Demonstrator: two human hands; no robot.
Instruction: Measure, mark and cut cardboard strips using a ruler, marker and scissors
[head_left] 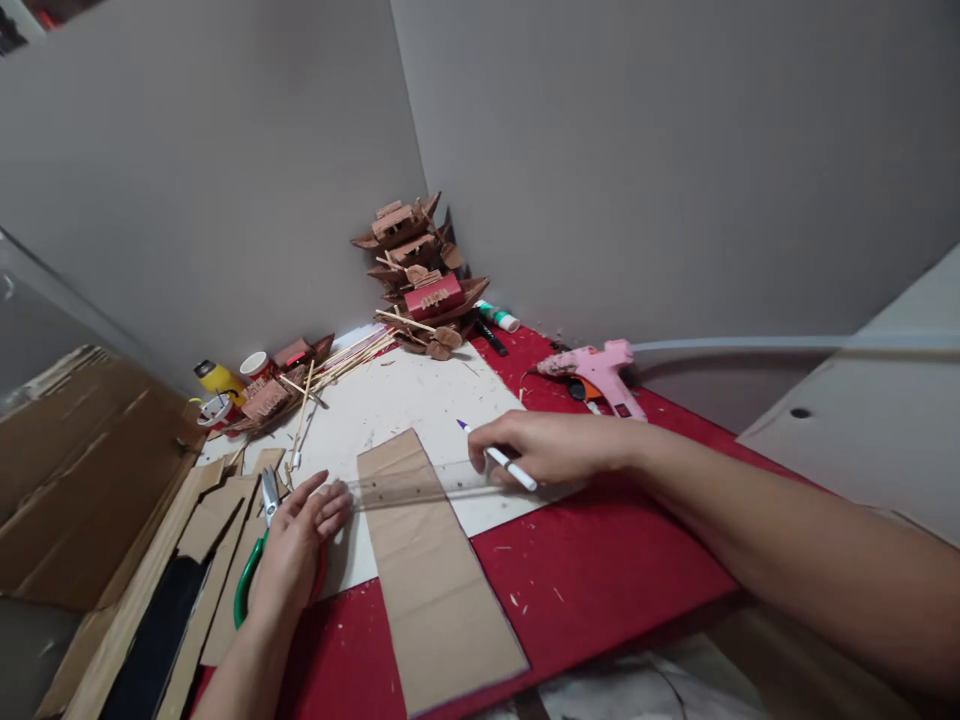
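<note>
A clear ruler [409, 490] lies across a long cardboard strip [442, 590]. Its left end meets the curled fingertips of my left hand [294, 540]. In my right hand [544, 447] is a white pen [512, 468] with a purple tip pointing up and away. The right-hand fingers are also at the ruler's right end; whether they grip it is hidden. Under and beside my left hand lie scissors [251, 580] with green handles and blades pointing away. The strip rests partly on a white sheet [480, 385] and partly on the red table covering [600, 570].
Several model boats [435, 295] are stacked in the corner. A pink glue gun [607, 375] lies at right, near a glue stick tube [499, 316] and black marker [491, 335]. Thin sticks [349, 360], paper cups [217, 410] and a yellow bottle [220, 380] stand left, behind cardboard scraps [214, 520].
</note>
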